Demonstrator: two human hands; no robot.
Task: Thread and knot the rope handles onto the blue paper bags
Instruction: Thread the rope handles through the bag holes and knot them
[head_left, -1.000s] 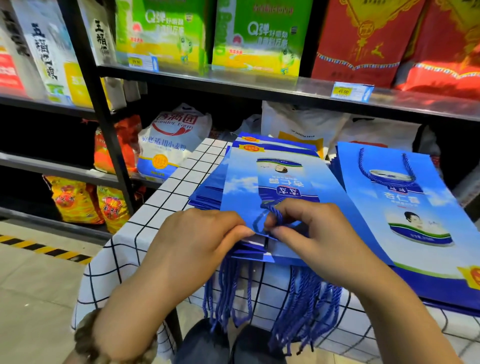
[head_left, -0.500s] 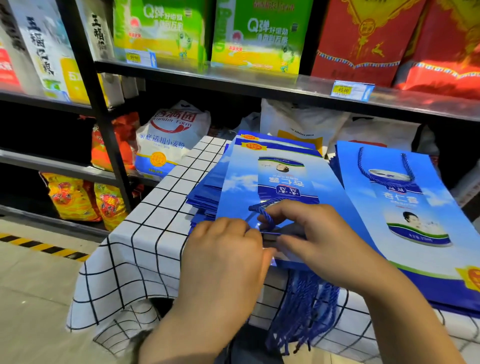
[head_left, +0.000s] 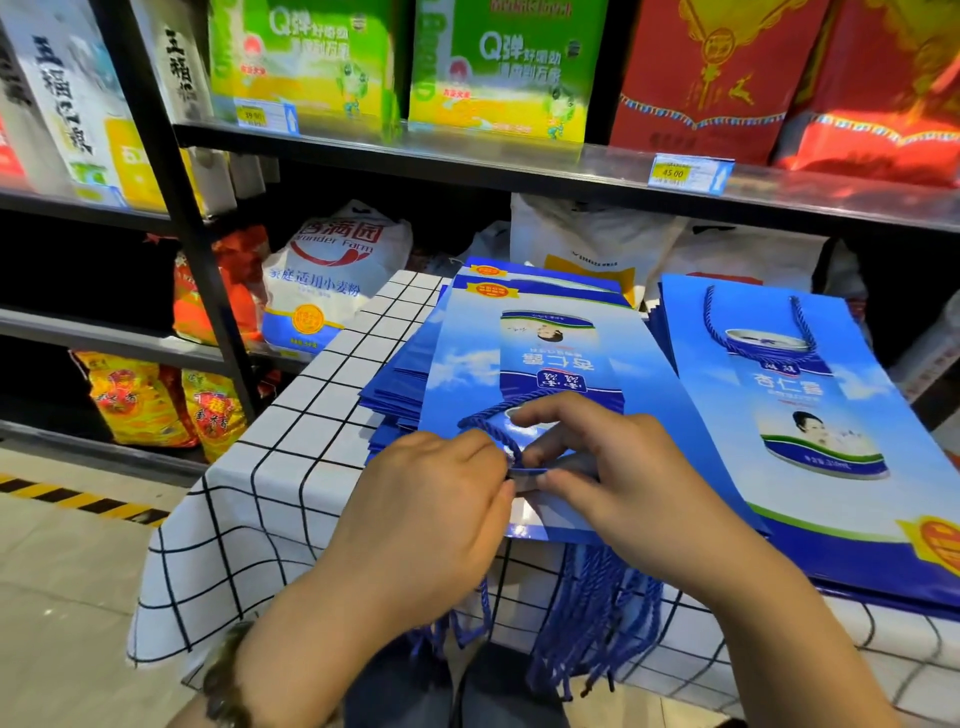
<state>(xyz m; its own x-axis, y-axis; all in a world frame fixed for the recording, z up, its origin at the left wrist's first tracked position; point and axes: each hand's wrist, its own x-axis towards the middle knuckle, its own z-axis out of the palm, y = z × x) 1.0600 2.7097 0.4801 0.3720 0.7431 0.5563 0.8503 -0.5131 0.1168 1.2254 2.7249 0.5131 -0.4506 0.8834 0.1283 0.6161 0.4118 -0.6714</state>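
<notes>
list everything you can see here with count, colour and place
tablecloth: one, white with black grid, centre
top bag: one, blue, on middle stack
bag stack: many, blue, under it
right pile: several, blue, right, top one has handle
rope: one, blue, looped on top bag
loose ropes: bundle, blue, hanging off tablecloth's front edge
shelf: one, dark, behind
flour sack: one, white, under shelf
green boxes: two, green, on shelf
left hand: one, pinches rope
right hand: one, holds top bag's edge
</notes>
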